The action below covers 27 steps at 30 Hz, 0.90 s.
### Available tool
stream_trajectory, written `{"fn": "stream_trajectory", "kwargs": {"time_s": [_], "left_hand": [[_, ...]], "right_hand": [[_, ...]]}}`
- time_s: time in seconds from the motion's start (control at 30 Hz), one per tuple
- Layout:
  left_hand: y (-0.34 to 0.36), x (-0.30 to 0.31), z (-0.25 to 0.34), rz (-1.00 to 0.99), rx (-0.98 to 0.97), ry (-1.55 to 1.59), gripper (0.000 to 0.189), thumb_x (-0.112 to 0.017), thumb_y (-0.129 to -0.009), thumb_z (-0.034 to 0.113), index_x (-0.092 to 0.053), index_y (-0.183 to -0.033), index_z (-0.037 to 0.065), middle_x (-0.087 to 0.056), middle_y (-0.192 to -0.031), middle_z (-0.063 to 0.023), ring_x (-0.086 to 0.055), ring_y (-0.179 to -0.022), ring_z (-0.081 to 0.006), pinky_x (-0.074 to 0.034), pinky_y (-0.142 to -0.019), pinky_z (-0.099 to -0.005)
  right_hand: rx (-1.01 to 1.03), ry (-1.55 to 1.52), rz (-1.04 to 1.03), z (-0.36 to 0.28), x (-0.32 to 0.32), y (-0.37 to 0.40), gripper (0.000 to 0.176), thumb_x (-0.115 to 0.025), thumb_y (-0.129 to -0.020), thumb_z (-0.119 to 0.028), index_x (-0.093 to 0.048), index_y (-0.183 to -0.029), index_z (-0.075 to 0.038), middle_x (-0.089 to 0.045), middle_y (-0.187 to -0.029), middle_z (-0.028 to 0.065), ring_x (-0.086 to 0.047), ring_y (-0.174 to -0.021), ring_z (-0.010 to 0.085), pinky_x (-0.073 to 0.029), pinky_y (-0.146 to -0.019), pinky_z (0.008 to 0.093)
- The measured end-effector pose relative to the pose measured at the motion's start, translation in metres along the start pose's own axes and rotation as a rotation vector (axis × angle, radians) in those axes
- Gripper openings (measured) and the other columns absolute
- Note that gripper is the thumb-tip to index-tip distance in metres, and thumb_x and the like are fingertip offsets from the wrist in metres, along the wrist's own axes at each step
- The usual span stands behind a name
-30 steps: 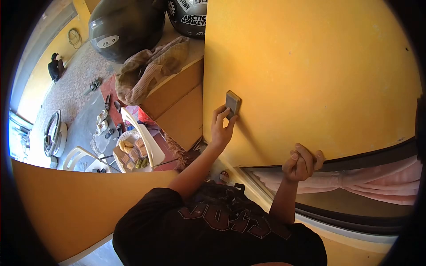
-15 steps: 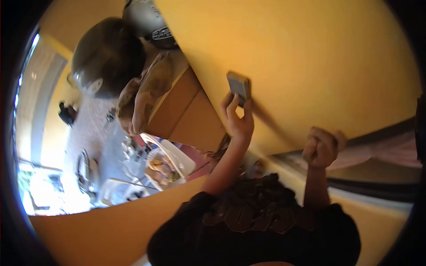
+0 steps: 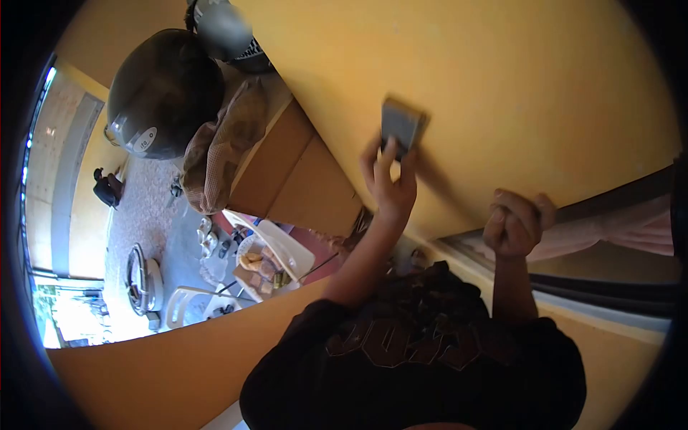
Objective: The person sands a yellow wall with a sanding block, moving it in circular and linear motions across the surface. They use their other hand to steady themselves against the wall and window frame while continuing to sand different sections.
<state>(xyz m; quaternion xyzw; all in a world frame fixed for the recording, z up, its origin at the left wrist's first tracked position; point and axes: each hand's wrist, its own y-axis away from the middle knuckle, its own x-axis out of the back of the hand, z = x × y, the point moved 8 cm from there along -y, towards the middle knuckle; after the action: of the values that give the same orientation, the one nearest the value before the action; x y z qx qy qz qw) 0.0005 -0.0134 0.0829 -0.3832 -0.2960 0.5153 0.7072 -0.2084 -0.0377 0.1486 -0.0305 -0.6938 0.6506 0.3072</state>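
Note:
My left hand (image 3: 390, 179) grips a small grey rectangular block (image 3: 401, 123) by its lower end, with thumb and fingers around it. The block has a brownish edge and is held at the yellow wall (image 3: 516, 93); whether its far face touches the wall is hard to tell. A shadow falls on the wall below it. My right hand (image 3: 517, 223) is raised to the right in a loose fist, fingers curled into the palm, with nothing visible in it. It is apart from the block, in front of the wall's lower part.
At left, a dark helmet (image 3: 168, 93) and another helmet (image 3: 226, 32) sit by a mesh cloth (image 3: 226, 154) on a cardboard box (image 3: 287, 175). Below are a white plastic chair (image 3: 290, 247) and a basket of items (image 3: 269, 276). A pale curtain-like cloth (image 3: 631, 229) hangs at right.
My left hand has moved the grey block slightly up and to the right along the wall. My right hand stays curled in nearly the same place. The view has shifted a little.

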Motion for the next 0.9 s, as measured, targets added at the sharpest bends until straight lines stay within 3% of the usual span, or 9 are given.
{"fn": "stream_trajectory", "kwargs": {"time_s": [0.07, 0.17, 0.3, 0.4, 0.43, 0.5, 0.57, 0.8, 0.9], "left_hand": [[0.054, -0.003, -0.020, -0.031, -0.006, -0.021, 0.042, -0.075, -0.076, -0.001, -0.056, -0.113, -0.002, -0.055, -0.113, -0.0242, -0.057, -0.103, -0.0370, -0.049, -0.085, -0.0413], [0.066, -0.003, -0.017, -0.101, 0.062, 0.009, 0.040, -0.075, -0.076, -0.001, -0.056, -0.111, -0.002, -0.055, -0.113, -0.0252, -0.057, -0.103, -0.0379, -0.049, -0.086, -0.0416], [0.028, -0.007, 0.013, -0.040, 0.057, 0.127, 0.042, -0.077, -0.075, 0.001, -0.059, -0.112, 0.003, -0.056, -0.116, -0.0224, -0.058, -0.101, -0.0360, -0.050, -0.083, -0.0408], [0.020, -0.009, 0.039, -0.063, -0.040, 0.188, 0.044, -0.077, -0.073, 0.001, -0.060, -0.113, 0.005, -0.057, -0.117, -0.0199, -0.059, -0.100, -0.0350, -0.051, -0.083, -0.0401], [0.024, -0.004, 0.040, -0.037, -0.032, 0.184, 0.044, -0.077, -0.073, 0.001, -0.060, -0.113, 0.005, -0.057, -0.117, -0.0199, -0.059, -0.100, -0.0350, -0.051, -0.083, -0.0401], [0.049, -0.009, 0.041, -0.211, -0.077, 0.201, 0.044, -0.077, -0.073, 0.001, -0.062, -0.113, 0.008, -0.058, -0.115, -0.0171, -0.059, -0.100, -0.0341, -0.051, -0.083, -0.0400], [0.085, -0.001, 0.031, -0.309, -0.036, 0.211, 0.039, -0.076, -0.075, 0.003, -0.063, -0.111, 0.008, -0.060, -0.114, -0.0150, -0.059, -0.101, -0.0329, -0.051, -0.083, -0.0401], [0.137, 0.060, 0.005, -0.417, 0.213, 0.210, 0.036, -0.075, -0.078, 0.007, -0.063, -0.112, 0.005, -0.059, -0.115, -0.0166, -0.058, -0.106, -0.0333, -0.050, -0.086, -0.0392], [0.132, 0.081, -0.002, -0.372, 0.269, 0.206, 0.035, -0.073, -0.080, 0.008, -0.062, -0.113, 0.005, -0.059, -0.115, -0.0169, -0.057, -0.107, -0.0335, -0.049, -0.089, -0.0391]], "right_hand": [[0.026, -0.008, 0.038, 0.002, 0.000, -0.001, 0.026, -0.055, -0.085, -0.011, -0.057, -0.060, -0.006, -0.070, -0.083, 0.0015, -0.042, -0.114, 0.0258, -0.038, -0.096, 0.0363], [0.024, -0.013, 0.038, 0.004, 0.000, 0.006, 0.026, -0.057, -0.086, -0.013, -0.056, -0.060, -0.009, -0.070, -0.083, -0.0021, -0.043, -0.115, 0.0257, -0.037, -0.096, 0.0382], [0.052, 0.011, 0.030, 0.001, 0.001, 0.005, 0.023, -0.060, -0.081, -0.018, -0.052, -0.060, -0.014, -0.070, -0.092, -0.0089, -0.043, -0.118, 0.0244, -0.028, -0.102, 0.0433], [0.128, 0.026, 0.051, -0.014, 0.023, -0.017, 0.016, -0.060, -0.083, -0.021, -0.057, -0.069, -0.013, -0.069, -0.094, -0.0027, -0.050, -0.109, 0.0270, -0.031, -0.098, 0.0456], [0.141, -0.044, 0.045, -0.012, 0.034, -0.028, 0.014, -0.057, -0.086, -0.020, -0.061, -0.078, -0.009, -0.068, -0.094, 0.0037, -0.053, -0.104, 0.0296, -0.037, -0.092, 0.0465], [0.168, -0.114, 0.041, -0.011, 0.058, -0.060, 0.017, -0.055, -0.089, -0.020, -0.064, -0.087, -0.005, -0.067, -0.095, 0.0101, -0.055, -0.099, 0.0322, -0.042, -0.086, 0.0475], [0.409, -0.027, 0.046, -0.025, 0.083, -0.104, 0.021, -0.058, -0.088, -0.026, -0.064, -0.092, -0.007, -0.065, -0.095, 0.0112, -0.060, -0.085, 0.0283, -0.043, -0.079, 0.0464], [0.642, -0.017, 0.144, -0.042, 0.116, -0.215, 0.021, -0.065, -0.084, -0.016, -0.067, -0.101, -0.004, -0.067, -0.095, 0.0097, -0.063, -0.087, 0.0288, -0.049, -0.076, 0.0400], [0.512, 0.087, 0.092, -0.057, 0.082, -0.227, 0.022, -0.067, -0.081, -0.015, -0.069, -0.103, -0.012, -0.064, -0.112, 0.0061, -0.059, -0.104, 0.0275, -0.044, -0.092, 0.0426]]}}
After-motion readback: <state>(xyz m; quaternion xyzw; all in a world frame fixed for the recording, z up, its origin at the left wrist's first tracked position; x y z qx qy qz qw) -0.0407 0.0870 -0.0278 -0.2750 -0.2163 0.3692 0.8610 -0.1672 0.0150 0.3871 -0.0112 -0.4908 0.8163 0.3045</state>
